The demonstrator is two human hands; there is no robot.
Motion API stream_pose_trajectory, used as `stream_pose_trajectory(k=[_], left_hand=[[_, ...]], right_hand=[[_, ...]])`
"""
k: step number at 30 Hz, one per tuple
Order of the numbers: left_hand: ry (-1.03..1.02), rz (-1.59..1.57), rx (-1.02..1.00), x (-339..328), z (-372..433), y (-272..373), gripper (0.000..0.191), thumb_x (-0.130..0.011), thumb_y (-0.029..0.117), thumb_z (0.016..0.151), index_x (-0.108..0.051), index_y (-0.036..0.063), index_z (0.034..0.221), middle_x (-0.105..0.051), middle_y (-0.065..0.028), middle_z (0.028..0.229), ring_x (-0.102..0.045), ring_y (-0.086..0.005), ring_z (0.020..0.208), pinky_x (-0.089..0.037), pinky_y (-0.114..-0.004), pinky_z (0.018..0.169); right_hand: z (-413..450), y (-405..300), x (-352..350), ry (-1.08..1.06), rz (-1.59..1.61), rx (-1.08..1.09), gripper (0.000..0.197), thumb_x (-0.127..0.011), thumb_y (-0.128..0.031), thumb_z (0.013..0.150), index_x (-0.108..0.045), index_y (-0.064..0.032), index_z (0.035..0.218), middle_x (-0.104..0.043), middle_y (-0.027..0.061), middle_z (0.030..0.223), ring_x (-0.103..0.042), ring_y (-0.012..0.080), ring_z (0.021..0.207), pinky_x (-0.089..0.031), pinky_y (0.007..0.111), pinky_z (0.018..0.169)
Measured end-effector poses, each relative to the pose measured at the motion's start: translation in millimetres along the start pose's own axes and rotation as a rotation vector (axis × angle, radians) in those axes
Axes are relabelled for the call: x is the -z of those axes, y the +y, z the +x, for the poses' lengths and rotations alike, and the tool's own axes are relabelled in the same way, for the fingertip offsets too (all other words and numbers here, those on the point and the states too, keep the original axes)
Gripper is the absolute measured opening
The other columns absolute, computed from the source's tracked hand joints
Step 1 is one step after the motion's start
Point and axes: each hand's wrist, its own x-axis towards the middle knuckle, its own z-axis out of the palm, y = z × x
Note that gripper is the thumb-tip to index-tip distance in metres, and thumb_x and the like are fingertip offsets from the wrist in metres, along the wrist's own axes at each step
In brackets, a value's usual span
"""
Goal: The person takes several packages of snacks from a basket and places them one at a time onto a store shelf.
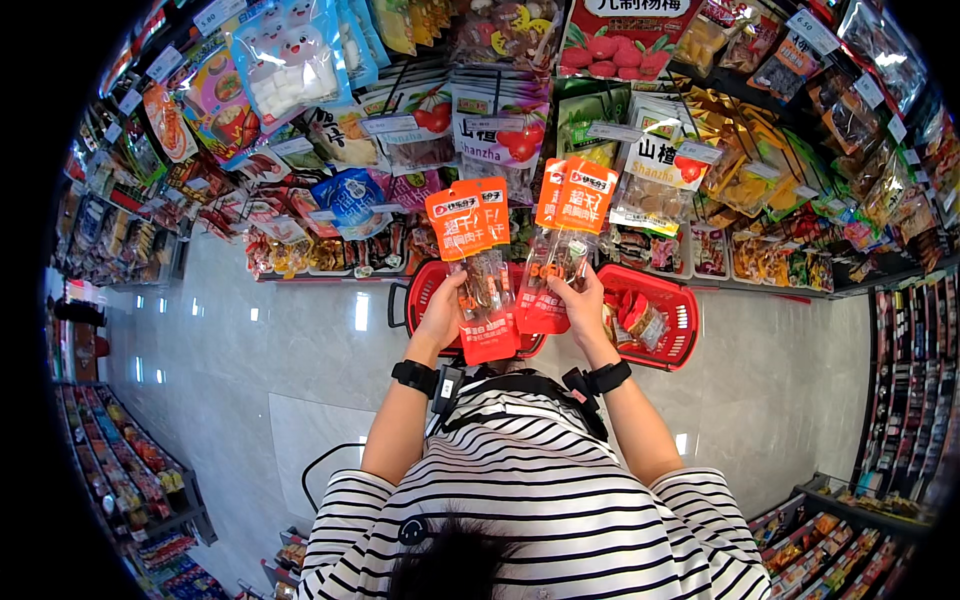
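My left hand (441,311) grips orange-topped snack pouches (472,247), at least two overlapping, with dark dried pieces behind a clear window. In my right hand (579,300) is a like pair of orange-topped pouches (581,199), fanned so that one partly covers the other. Both bunches stand upright side by side in front of my waist, their lower corners almost meeting. Beneath my left hand's pouches is a red plastic shopping basket (421,300), its inside mostly hidden. A second red basket (686,319), below and right of my right hand, holds several red and clear snack packets (637,322).
Ahead, a display rack carries hanging bags of dried fruit (660,157), marshmallows (296,75) and other snacks, with price tags sticking out. Packaged snacks in trays (330,255) line its lowest shelf. Stocked shelves (127,457) stand behind left and right (825,540). The tiled floor (765,375) is glossy.
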Motion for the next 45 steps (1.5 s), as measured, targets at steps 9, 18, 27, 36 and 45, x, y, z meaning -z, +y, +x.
stream_pose_trajectory(k=[9,18,27,36,45], left_hand=[[0.029,0.185,-0.19,-14.8,7.6,-7.0,0.046,-0.055,0.021,0.093,-0.037,0.0056,0.133,-0.051,-0.0066,0.125,-0.049,-0.0158,0.115,-0.039,-0.033,0.097],[0.107,0.332,-0.205,-27.8,4.2,-4.9,0.065,-0.067,0.01,0.084,-0.03,0.0097,0.137,-0.05,-0.0053,0.126,-0.047,-0.0156,0.117,-0.036,-0.031,0.1],[-0.007,0.281,-0.189,-26.1,2.9,-7.2,0.056,-0.06,0.024,0.09,-0.032,0.0089,0.136,-0.049,-0.0046,0.128,-0.044,-0.0156,0.119,-0.034,-0.032,0.101],[0.009,0.19,-0.074,-16.0,-2.8,5.7,0.066,-0.03,0.055,0.095,-0.028,0.0078,0.141,-0.042,-0.0083,0.136,-0.041,-0.0204,0.124,-0.035,-0.038,0.102],[-0.142,0.266,-0.045,-24.4,-4.5,-0.4,0.066,-0.062,0.016,0.087,-0.025,0.0074,0.141,-0.046,-0.0072,0.131,-0.046,-0.0174,0.118,-0.037,-0.035,0.1]], right_hand=[[-10.2,-4.3,-7.2,-0.279,0.036,-0.118,0.041,-0.065,-0.001,0.08,-0.05,-0.0007,0.117,-0.06,0.0032,0.104,-0.057,0.0093,0.09,-0.047,0.024,0.081],[-15.7,0.4,-14.1,-0.36,0.013,-0.175,0.04,-0.066,0.0,0.08,-0.05,0.0006,0.117,-0.061,0.004,0.105,-0.059,0.0106,0.092,-0.047,0.026,0.083],[-16.2,1.9,-14.8,-0.321,-0.07,-0.142,0.032,-0.066,-0.001,0.079,-0.055,0.0006,0.109,-0.063,0.0036,0.099,-0.059,0.0099,0.085,-0.048,0.025,0.078],[-6.7,-4.5,7.7,-0.179,-0.043,-0.126,0.024,-0.067,-0.003,0.079,-0.058,-0.0009,0.101,-0.065,0.0031,0.094,-0.059,0.0091,0.08,-0.047,0.025,0.073],[-6.5,0.7,3.4,-0.252,-0.004,-0.165,0.03,-0.068,-0.003,0.077,-0.056,-0.0015,0.104,-0.063,0.0022,0.094,-0.058,0.0088,0.08,-0.046,0.024,0.074]])
